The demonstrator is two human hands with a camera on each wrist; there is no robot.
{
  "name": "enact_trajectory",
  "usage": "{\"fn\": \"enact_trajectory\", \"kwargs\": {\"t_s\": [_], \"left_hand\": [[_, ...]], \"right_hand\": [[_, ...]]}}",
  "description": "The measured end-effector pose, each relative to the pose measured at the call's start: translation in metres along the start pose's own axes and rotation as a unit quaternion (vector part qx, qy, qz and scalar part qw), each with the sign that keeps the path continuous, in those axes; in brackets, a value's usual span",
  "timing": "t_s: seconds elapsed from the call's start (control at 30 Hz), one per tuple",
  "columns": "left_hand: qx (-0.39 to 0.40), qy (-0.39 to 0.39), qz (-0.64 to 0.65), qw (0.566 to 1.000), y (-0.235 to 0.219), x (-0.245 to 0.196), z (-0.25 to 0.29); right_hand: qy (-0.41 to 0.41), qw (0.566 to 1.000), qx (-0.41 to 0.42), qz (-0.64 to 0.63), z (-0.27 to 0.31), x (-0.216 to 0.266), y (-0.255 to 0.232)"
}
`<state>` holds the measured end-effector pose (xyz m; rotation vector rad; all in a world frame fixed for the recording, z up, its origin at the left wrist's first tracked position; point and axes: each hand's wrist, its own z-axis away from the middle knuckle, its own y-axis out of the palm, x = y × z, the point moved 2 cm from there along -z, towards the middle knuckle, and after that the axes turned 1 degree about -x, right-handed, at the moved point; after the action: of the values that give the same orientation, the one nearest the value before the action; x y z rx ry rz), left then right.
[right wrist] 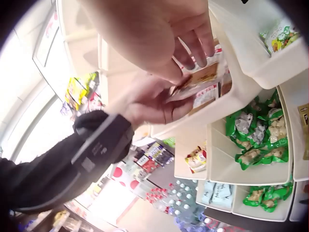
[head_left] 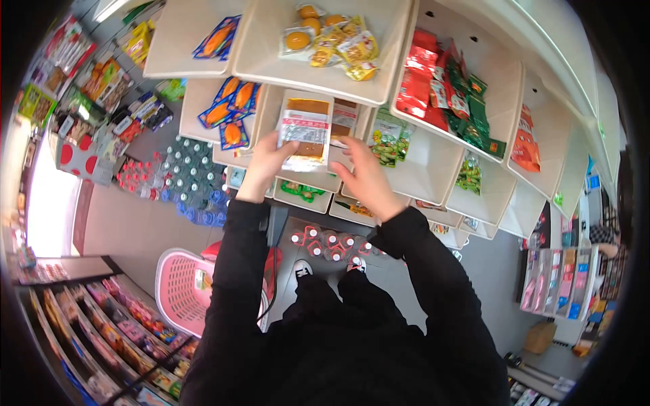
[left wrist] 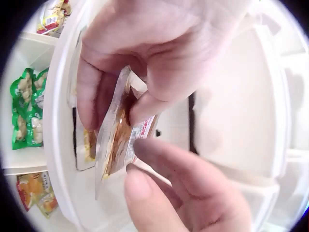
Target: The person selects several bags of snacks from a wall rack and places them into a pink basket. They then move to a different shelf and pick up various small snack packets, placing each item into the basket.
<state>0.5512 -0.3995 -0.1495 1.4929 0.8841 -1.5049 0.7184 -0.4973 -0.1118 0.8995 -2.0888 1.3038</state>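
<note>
My left hand [head_left: 266,164] pinches a flat sealed food packet [head_left: 308,125] by its edge, thumb across the front. Brown contents show through the clear wrapper, and a white and red label crosses it. The left wrist view has the packet [left wrist: 118,135] nearly edge-on, between thumb and fingers. Just to its right is my right hand [head_left: 369,177], fingers spread and loosely bent, the tips close to the label side. Behind the held packet, a similar brown packet [head_left: 345,115] lies in a cream bin [head_left: 271,108].
Tiered cream bins surround the hands, with orange-and-blue packs [head_left: 230,105] at left, yellow snacks [head_left: 345,44] above and red bags [head_left: 420,74] at upper right. Lower down are a pink basket [head_left: 179,287] and bottles [head_left: 332,243] on the floor. Shelves [head_left: 101,325] stand at lower left.
</note>
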Motion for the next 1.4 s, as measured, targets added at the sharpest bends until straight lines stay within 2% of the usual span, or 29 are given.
{"fn": "enact_trajectory", "kwargs": {"t_s": [0.03,0.07,0.1,0.13,0.2,0.27,0.3,0.33,0.4,0.47,0.5,0.53,0.6,0.63,0.67,0.73,0.8,0.87,0.9,0.97,1.0,1.03,1.07,1.13,1.17,1.2,1.27,1.3,1.4], "left_hand": [[-0.01,0.005,0.051,0.999,-0.009,-0.005,0.025],[-0.02,0.011,0.102,0.995,-0.016,-0.008,0.052],[-0.035,-0.01,0.119,0.992,-0.024,-0.004,0.081],[-0.05,-0.031,0.137,0.989,-0.03,0.002,0.111],[-0.1,-0.056,0.148,0.982,-0.036,0.022,0.167],[-0.159,-0.091,0.224,0.957,-0.042,0.047,0.221],[-0.204,-0.088,0.255,0.941,-0.047,0.06,0.246],[-0.249,-0.085,0.284,0.922,-0.053,0.076,0.271],[-0.32,-0.111,0.291,0.895,-0.068,0.114,0.321],[-0.381,-0.157,0.286,0.865,-0.082,0.14,0.362],[-0.388,-0.157,0.291,0.86,-0.088,0.155,0.381],[-0.398,-0.165,0.278,0.859,-0.095,0.169,0.398],[-0.41,-0.177,0.265,0.855,-0.115,0.194,0.427],[-0.415,-0.192,0.277,0.845,-0.125,0.206,0.439],[-0.418,-0.208,0.288,0.836,-0.129,0.212,0.45],[-0.464,-0.206,0.273,0.817,-0.138,0.226,0.454],[-0.488,-0.231,0.27,0.797,-0.145,0.237,0.456],[-0.469,-0.224,0.237,0.821,-0.155,0.263,0.453],[-0.456,-0.252,0.237,0.82,-0.158,0.272,0.45],[-0.434,-0.313,0.21,0.818,-0.159,0.274,0.442],[-0.393,-0.369,0.129,0.832,-0.172,0.301,0.445],[-0.382,-0.316,0.009,0.868,-0.173,0.298,0.44],[-0.364,-0.255,-0.111,0.889,-0.174,0.293,0.433],[-0.361,-0.305,-0.247,0.846,-0.181,0.28,0.422],[-0.324,-0.274,-0.305,0.853,-0.174,0.24,0.407],[-0.294,-0.21,-0.357,0.861,-0.178,0.234,0.395],[-0.219,-0.2,-0.3,0.907,-0.174,0.203,0.365],[-0.18,-0.19,-0.294,0.919,-0.149,0.147,0.341],[-0.069,-0.104,-0.356,0.926,-0.111,0.083,0.283]], "right_hand": [[0.076,0.995,0.027,-0.055,0.01,0.003,0.003],[0.07,0.995,0.041,-0.057,0.019,0.01,0.011],[0.146,0.961,0.124,-0.199,0.03,0.014,0.024],[0.222,0.894,0.203,-0.332,0.043,0.019,0.039],[0.262,0.815,0.335,-0.393,0.073,0.036,0.076],[0.181,0.848,0.377,-0.324,0.102,0.061,0.111],[0.186,0.849,0.393,-0.301,0.121,0.063,0.136],[0.263,0.797,0.434,-0.328,0.14,0.064,0.159],[0.252,0.799,0.466,-0.284,0.172,0.067,0.203],[0.257,0.774,0.524,-0.245,0.197,0.078,0.235],[0.277,0.756,0.552,-0.216,0.213,0.082,0.253],[0.246,0.764,0.558,-0.212,0.226,0.086,0.267],[0.153,0.797,0.567,-0.141,0.245,0.092,0.295],[0.101,0.842,0.521,-0.1,0.256,0.092,0.308],[0.153,0.805,0.563,-0.105,0.256,0.098,0.313],[0.076,0.826,0.552,-0.088,0.26,0.103,0.32],[0.047,0.832,0.548,-0.065,0.268,0.101,0.318],[0.029,0.785,0.61,-0.098,0.267,0.1,0.316],[0.032,0.799,0.592,-0.104,0.265,0.1,0.308],[-0.011,0.786,0.614,-0.07,0.254,0.099,0.29],[-0.03,0.773,0.631,-0.06,0.247,0.098,0.282],[-0.036,0.753,0.655,-0.053,0.242,0.091,0.278],[-0.002,0.809,0.579,-0.102,0.231,0.094,0.257],[0.016,0.825,0.549,-0.131,0.225,0.072,0.242],[0.029,0.824,0.553,-0.115,0.217,0.066,0.227],[0.043,0.824,0.555,-0.101,0.207,0.063,0.209],[0.074,0.852,0.511,-0.084,0.197,0.051,0.174],[0.085,0.862,0.493,-0.078,0.194,0.046,0.156],[0.085,0.888,0.442,-0.094,0.183,0.035,0.103]]}}
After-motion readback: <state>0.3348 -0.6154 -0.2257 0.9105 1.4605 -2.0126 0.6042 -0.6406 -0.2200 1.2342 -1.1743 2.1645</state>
